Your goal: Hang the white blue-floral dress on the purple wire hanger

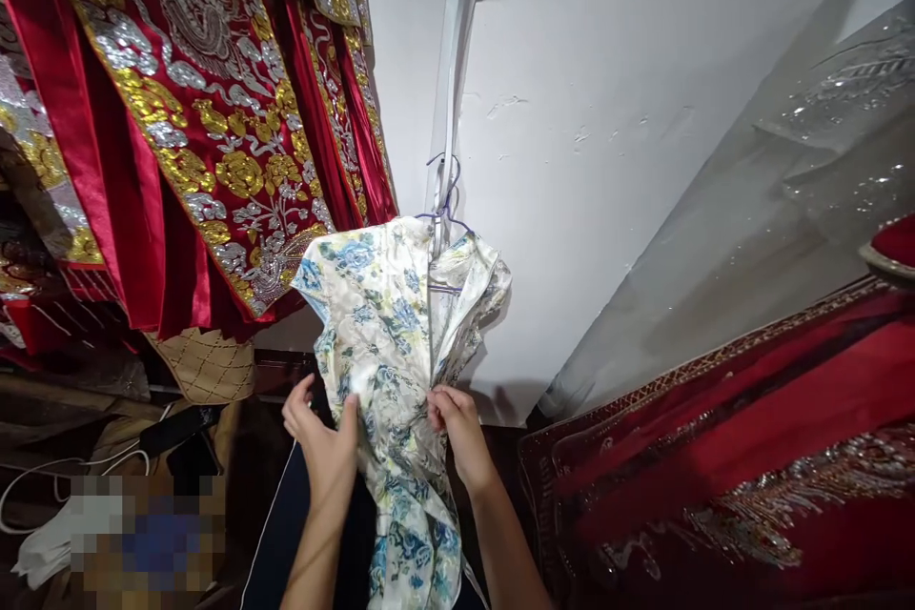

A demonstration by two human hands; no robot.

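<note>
A white dress (400,324) with blue and yellow flowers and short cap sleeves hangs from a thin purple hanger (452,208). Its front is partly open on the right side, where the hanger's bar shows inside. At the dress's left side, my left hand (325,434) has its fingers spread, with the thumb at the cloth. My right hand (457,424) pinches the dress at the edge of the opening, around waist height. Below my hands the skirt drops down in loose folds.
Red garments (235,114) with gold and silver embroidery hang at the left. A white strip (452,48) runs down the pale wall (607,67) behind the hanger. Beaded red cloth (686,400) and a sheer sparkling fabric (822,162) are on the right. White cables (78,465) lie lower left.
</note>
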